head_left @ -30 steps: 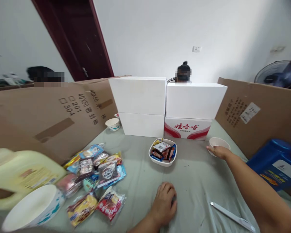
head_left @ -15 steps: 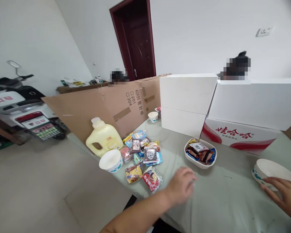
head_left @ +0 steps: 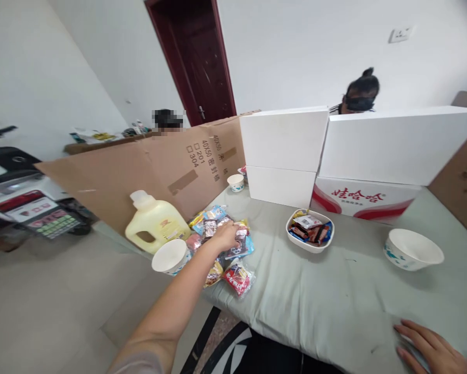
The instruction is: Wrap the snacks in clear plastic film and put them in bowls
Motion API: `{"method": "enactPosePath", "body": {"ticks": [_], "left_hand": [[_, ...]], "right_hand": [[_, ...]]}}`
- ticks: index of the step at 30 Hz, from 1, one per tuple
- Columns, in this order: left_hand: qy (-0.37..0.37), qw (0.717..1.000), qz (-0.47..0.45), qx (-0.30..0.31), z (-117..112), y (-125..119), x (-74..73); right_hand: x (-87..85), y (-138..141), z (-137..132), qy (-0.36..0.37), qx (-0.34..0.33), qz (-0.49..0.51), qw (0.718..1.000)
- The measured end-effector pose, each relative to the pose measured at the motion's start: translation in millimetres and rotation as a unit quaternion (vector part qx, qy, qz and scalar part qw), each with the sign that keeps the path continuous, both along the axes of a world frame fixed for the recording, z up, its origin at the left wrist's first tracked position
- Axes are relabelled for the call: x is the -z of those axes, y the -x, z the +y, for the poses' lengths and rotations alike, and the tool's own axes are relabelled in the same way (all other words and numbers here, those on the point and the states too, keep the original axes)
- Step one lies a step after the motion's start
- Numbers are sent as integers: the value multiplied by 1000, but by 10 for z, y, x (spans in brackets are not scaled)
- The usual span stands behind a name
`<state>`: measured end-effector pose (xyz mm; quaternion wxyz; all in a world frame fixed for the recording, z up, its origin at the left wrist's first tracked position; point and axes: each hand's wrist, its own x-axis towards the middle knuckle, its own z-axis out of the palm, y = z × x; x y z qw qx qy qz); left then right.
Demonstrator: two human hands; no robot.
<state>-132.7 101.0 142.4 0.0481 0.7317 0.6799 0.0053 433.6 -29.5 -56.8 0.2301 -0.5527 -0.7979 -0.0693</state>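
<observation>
My left hand [head_left: 226,237] is on the pile of wrapped snacks, its fingers bunched and bent down at a dark snack packet [head_left: 239,248]. The arm covers part of the pile. A red snack packet [head_left: 239,279] lies closer to me, and a yellow one [head_left: 213,274] is partly behind my forearm. My right hand [head_left: 431,347] rests at the lower right over the cloth, fingers stretched and apart, holding nothing. Beyond it stands a white paper bowl [head_left: 412,250] with a blue-green pattern. A white dish [head_left: 310,244] in the middle holds several snack packets.
A pale yellow jug [head_left: 157,221] and another paper bowl [head_left: 170,255] stand left of the pile. A small bowl [head_left: 235,182] is farther back. White boxes [head_left: 282,156] and a cardboard panel [head_left: 178,161] wall the table's far side. Two people are behind them.
My left hand has moved left from the bare cloth onto the snack pile. My right hand has left the paper bowl's rim and come down nearer to me. The view has shifted right.
</observation>
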Motion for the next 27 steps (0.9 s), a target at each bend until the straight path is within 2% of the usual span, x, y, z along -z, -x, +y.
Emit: {"method": "enactPosePath", "body": {"ticks": [3,4,5,6,8,10,12,14,16,18,20,23,25,27], "left_hand": [[-57,997,-19,46,-138,-388,-39],[-100,992,-36,61,-207,-560,1],[-173,979,-71,85,-285,-748,76],[-241,957,-111,119,-373,-943,186],[-300,911,-172,226,-563,-1323,487],[-279,885,-193,318,-757,-1624,827],[-222,882,-200,365,-929,-1792,1111],[-185,886,-235,355,-1058,-1828,1278],[-172,881,-276,344,-1135,-1781,1330],[-175,868,-308,349,-1167,-1715,1312],[-178,859,-333,346,-1172,-1675,1277],[-159,860,-352,334,-1159,-1667,1254],[-142,866,-345,333,-1148,-1676,1260],[-136,872,-333,333,-1142,-1678,1272]], "right_hand": [[-189,154,-101,11,-3,-40,999],[-244,206,-122,12,4,-41,999],[-289,251,-139,13,9,-41,999],[-324,285,-151,14,16,-39,999],[-368,313,-172,18,36,-39,998],[-397,295,-196,34,54,-45,997],[-444,268,-226,56,58,-47,996],[-537,298,-255,70,52,-38,995],[-684,452,-269,71,45,-10,996],[-869,747,-261,70,25,28,997],[-1055,1136,-233,89,-28,46,995],[-1261,1674,-180,112,-105,2,988],[-1315,1853,-155,134,-131,-45,981],[-1293,1820,-152,152,-126,-70,978]]}}
